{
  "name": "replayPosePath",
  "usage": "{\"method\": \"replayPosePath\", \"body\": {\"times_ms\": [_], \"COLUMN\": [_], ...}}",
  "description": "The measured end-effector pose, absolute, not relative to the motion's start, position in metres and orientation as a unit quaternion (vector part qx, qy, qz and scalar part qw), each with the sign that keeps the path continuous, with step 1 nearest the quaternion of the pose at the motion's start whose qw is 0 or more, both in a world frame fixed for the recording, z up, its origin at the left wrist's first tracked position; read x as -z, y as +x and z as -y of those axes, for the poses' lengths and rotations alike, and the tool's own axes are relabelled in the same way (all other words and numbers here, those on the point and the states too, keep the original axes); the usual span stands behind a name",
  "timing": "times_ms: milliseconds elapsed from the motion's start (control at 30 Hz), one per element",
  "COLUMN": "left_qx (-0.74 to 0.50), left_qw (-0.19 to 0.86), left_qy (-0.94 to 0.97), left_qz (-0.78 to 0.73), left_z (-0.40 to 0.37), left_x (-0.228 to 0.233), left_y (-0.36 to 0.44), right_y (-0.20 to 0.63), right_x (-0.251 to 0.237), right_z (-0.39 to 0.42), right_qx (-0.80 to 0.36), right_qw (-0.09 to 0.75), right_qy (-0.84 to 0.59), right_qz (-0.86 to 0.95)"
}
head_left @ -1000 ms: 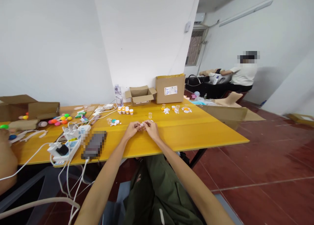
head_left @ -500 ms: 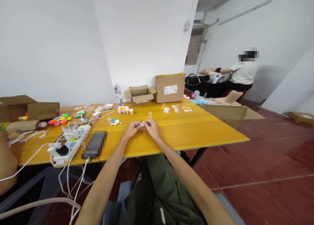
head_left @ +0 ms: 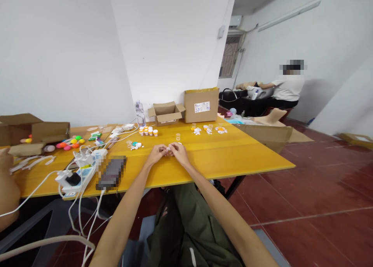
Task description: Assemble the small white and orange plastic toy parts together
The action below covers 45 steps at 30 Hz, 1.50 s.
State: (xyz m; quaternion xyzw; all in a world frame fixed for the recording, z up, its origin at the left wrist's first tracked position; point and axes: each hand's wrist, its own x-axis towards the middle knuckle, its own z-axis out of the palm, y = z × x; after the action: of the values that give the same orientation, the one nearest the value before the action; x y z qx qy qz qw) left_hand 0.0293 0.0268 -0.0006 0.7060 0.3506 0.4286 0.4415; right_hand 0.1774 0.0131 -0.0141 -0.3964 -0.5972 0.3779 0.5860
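Over the yellow wooden table (head_left: 227, 154), my left hand (head_left: 157, 153) and my right hand (head_left: 178, 151) meet, fingertips closed together on a small white piece (head_left: 168, 149). Its exact kind is too small to make out, and the fingers partly cover it. Just beyond my hands stands a small clear cup (head_left: 178, 136). A white disc (head_left: 180, 143) lies by my right fingers. To the left are small green and white parts (head_left: 136, 145). Behind them is a group of small orange-and-white jars (head_left: 148, 131).
Piles of white and orange parts (head_left: 221, 130) lie at the right. Behind stand an open carton (head_left: 167, 113), a closed carton (head_left: 201, 106) and a bottle (head_left: 140, 113). A phone (head_left: 111, 173), power strip (head_left: 84, 172) and cables are at left. A co-worker (head_left: 288, 90) sits at far right.
My hands stay together on the small white piece, with only slight finger movement. The view has shifted a little. At the left edge, another person's arm has risen slightly.
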Motion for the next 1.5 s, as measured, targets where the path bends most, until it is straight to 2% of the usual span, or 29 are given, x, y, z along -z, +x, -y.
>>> {"method": "replayPosePath", "body": {"times_ms": [500, 700, 1200, 1500], "left_qx": [-0.421, -0.419, -0.420, -0.436], "left_qw": [0.456, 0.466, 0.467, 0.455], "left_qy": [0.700, 0.692, 0.688, 0.681], "left_qz": [-0.354, -0.358, -0.365, -0.372], "left_z": [-0.0268, -0.0261, -0.0263, -0.0240], "left_x": [0.0001, -0.0022, -0.0013, -0.0038], "left_y": [0.0293, 0.0299, 0.0302, 0.0322], "right_y": [0.1778, 0.1785, 0.1804, 0.1801], "right_x": [0.0144, 0.0111, 0.0090, 0.0088], "right_z": [-0.0138, -0.0121, -0.0121, -0.0124], "right_qx": [-0.378, -0.345, -0.301, -0.332], "right_qw": [0.583, 0.603, 0.591, 0.606], "right_qy": [-0.396, -0.383, -0.391, -0.379], "right_qz": [0.600, 0.609, 0.638, 0.616]}}
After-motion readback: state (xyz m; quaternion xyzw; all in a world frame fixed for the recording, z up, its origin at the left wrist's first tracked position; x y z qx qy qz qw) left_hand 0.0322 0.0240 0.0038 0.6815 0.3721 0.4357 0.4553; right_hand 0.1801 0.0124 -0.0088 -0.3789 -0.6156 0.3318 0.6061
